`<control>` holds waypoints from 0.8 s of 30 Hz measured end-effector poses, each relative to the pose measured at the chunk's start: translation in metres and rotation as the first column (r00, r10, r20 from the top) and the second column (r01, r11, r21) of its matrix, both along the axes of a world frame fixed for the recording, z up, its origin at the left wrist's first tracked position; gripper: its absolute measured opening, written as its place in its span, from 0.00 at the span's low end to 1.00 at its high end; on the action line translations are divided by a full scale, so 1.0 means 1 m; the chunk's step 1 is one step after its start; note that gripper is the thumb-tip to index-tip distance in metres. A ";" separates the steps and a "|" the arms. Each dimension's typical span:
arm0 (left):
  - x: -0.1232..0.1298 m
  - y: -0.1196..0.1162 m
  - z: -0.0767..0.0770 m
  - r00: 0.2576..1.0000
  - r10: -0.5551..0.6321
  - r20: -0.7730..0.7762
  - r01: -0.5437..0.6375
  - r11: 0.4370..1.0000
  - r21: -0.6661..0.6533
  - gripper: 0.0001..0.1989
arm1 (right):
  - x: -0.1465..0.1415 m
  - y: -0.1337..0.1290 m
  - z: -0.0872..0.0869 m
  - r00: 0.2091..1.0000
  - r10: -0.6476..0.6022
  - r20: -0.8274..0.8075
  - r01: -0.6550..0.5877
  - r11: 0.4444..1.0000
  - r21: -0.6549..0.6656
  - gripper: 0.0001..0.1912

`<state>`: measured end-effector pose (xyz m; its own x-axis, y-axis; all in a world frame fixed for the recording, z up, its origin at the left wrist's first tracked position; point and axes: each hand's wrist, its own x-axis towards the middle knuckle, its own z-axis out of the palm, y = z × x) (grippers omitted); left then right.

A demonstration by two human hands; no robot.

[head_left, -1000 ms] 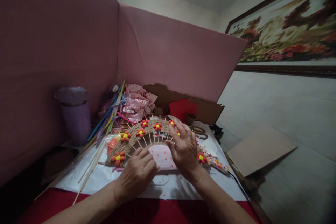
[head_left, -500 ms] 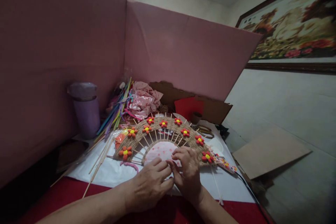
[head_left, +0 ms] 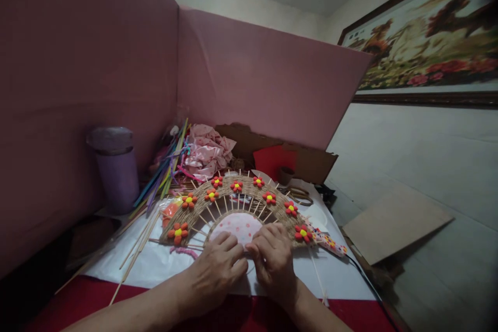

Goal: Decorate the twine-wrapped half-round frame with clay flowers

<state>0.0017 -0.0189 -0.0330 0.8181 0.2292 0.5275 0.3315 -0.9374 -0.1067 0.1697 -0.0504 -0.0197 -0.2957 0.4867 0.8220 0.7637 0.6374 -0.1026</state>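
Note:
A half-round woven fan (head_left: 229, 191) of brown cord on thin sticks lies on white sheeting, dotted with several red and orange flowers. At its centre is a half-circle of pink dotted cloth (head_left: 238, 224). My left hand (head_left: 221, 270) is closed at the lower left edge of this cloth, fingers curled. Close beside it, my right hand (head_left: 274, 259) is closed too, its fingers bent over the cloth's lower right edge. Whatever is between the fingertips of either hand is hidden.
A purple cup (head_left: 116, 179) stands at the left, near coloured stems (head_left: 165, 166) and crumpled pink cloth (head_left: 206, 150). Scissors (head_left: 299, 196) lie behind the fan. At its right are a flowered glue gun (head_left: 329, 243) and its black cable. Loose sticks (head_left: 136, 254) lie at the left.
The view has shifted slightly, moving most things left. My right hand's fingers have come down from the pink cloth towards its lower edge, curling more.

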 end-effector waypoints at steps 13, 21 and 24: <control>0.003 0.007 -0.003 0.982 0.148 0.113 -0.158 0.984 0.078 0.03 | -0.003 0.000 0.000 0.999 -0.002 0.046 0.003 0.999 -0.032 0.12; 0.002 0.018 -0.011 0.977 0.151 0.148 -0.174 0.972 0.158 0.04 | -0.003 0.002 -0.006 0.998 -0.003 0.061 0.006 0.999 -0.049 0.12; 0.001 0.026 -0.013 0.977 0.154 0.144 -0.180 0.966 0.185 0.06 | -0.003 0.004 -0.009 0.998 0.015 0.057 -0.011 0.998 -0.061 0.12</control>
<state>0.0024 0.0069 -0.0460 0.6999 0.2383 0.6733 0.5043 -0.8325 -0.2296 0.1666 -0.0467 -0.0290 -0.3486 0.5310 0.7724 0.7611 0.6413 -0.0974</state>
